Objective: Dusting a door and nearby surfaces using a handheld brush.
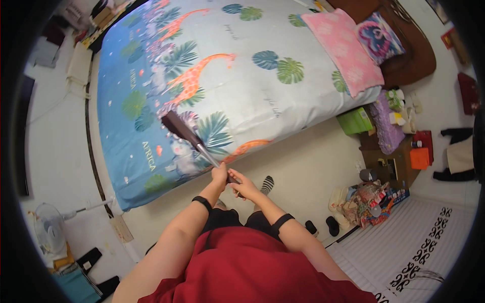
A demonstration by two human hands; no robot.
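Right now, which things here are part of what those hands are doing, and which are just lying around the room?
In use:
- left hand and right hand, both gripping the long-handled brush
- giraffe-print bedsheet, which the brush head touches

Lying about:
- pink pillow
- green box
- standing fan
- black slippers
- patterned rug

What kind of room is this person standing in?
Most likely a bedroom in a home. A large bed with a giraffe-and-leaf print sheet fills the view, a pink pillow lies at its head, and a cluttered bedside table stands beside it.
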